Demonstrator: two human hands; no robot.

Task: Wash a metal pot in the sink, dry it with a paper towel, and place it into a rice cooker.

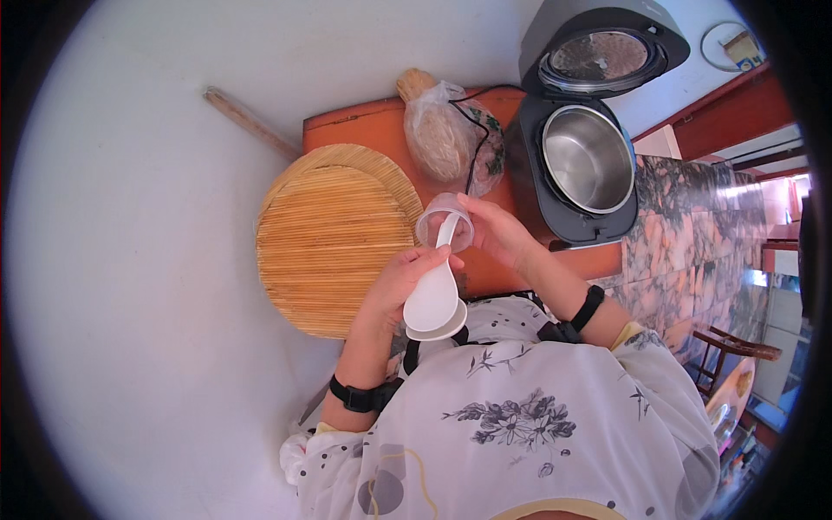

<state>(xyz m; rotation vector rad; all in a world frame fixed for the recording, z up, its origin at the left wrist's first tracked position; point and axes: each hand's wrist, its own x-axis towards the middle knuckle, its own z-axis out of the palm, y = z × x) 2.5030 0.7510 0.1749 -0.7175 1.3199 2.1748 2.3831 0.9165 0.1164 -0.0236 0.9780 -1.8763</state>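
Two white rice paddles (432,302), one overlapping the other, are in my left hand (406,273), which grips them at the handles. My right hand (497,231) holds a clear plastic measuring cup (445,224) by its side, and a white handle overlaps the cup's mouth. Beyond my right hand is a dark rice cooker (539,175), its lid (601,58) raised. A bare metal inner pot (585,159) sits in it.
Round slatted lids (338,247) lie at the left of the orange cabinet top (364,127). Plastic bags of food (448,143) and a black cord lie behind my hands. A white wall (156,227) bounds the left. A wooden stool (731,344) stands on the tiled floor at right.
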